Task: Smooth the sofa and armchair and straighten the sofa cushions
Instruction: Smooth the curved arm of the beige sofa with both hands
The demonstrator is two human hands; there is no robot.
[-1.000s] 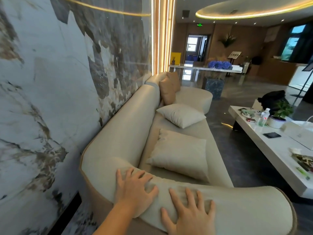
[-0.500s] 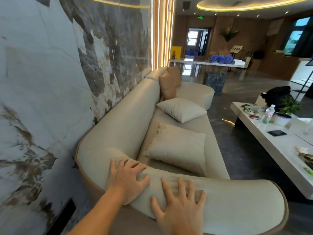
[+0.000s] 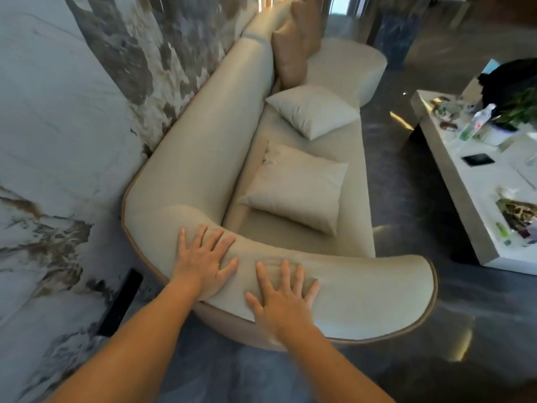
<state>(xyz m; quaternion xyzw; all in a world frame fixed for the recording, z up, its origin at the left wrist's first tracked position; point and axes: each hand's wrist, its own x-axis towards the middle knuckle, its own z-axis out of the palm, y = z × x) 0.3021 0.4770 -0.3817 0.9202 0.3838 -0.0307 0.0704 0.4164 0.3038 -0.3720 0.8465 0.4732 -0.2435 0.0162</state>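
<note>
On the near arm of the sofa (image 3: 203, 158), left hand (image 3: 205, 261) and right hand (image 3: 280, 298) lie flat, fingers spread, grip empty. Smoothing underway; cushions (image 3: 296, 187) on the seat need straightening next.

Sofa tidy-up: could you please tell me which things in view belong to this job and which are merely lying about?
Belongs to the job:
sofa
near cream cushion
far cream cushion
tan cushion
left hand and right hand, flat on the near armrest

Just lying about:
white coffee table
water bottle
phone
potted plant
</note>
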